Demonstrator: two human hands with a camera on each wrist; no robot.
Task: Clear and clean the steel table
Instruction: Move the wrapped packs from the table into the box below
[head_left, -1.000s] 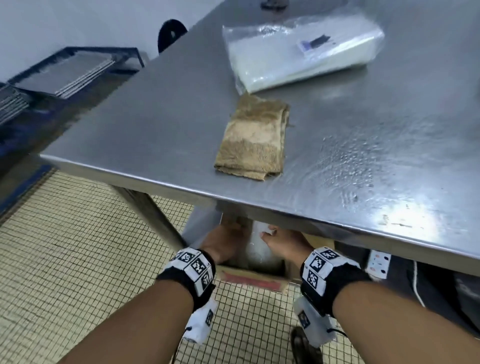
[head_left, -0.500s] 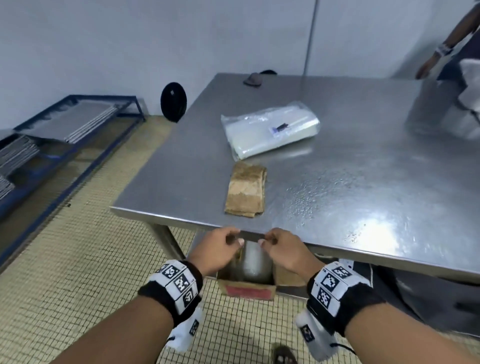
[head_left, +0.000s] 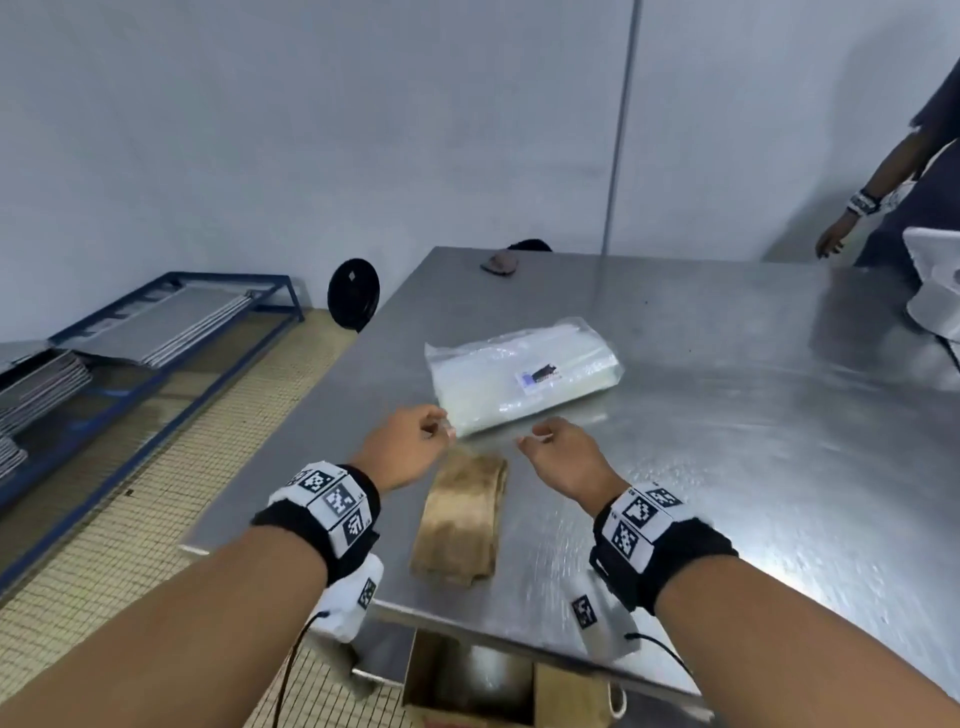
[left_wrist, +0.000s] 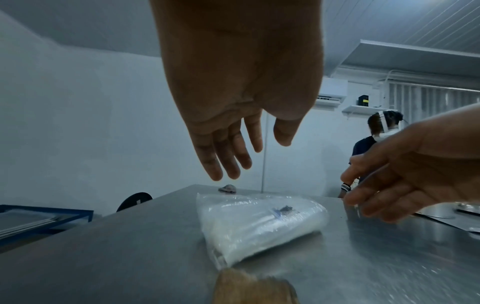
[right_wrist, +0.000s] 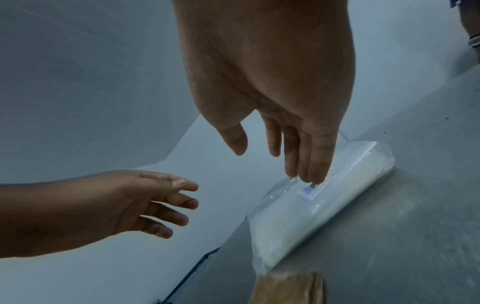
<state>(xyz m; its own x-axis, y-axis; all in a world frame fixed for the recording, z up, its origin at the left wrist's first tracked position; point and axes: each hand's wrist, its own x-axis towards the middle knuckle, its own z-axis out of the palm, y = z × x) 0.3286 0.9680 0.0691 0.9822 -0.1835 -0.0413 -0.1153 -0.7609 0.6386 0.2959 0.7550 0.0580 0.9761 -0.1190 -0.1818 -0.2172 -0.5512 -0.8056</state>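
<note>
Both hands, left hand (head_left: 410, 451) and right hand (head_left: 563, 457), hover with relaxed, empty fingers over plastic bag pack (head_left: 524, 379), mid steel table (head_left: 753, 467). Likely light, floppy, slippery: grip both short ends. Folded cloth (head_left: 461, 519) nearer edge.

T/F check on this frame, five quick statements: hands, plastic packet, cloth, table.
1. Both the left hand and the right hand are open and hold nothing. True.
2. The brown cloth lies on top of the plastic packet. False: it lies folded on the steel table, nearer the front edge.
3. The packet bears a small label. True.
4. The left hand grips the cloth. False: it hovers above the table.
5. The packet hangs over the table's edge. False: it lies wholly on the tabletop.
</note>
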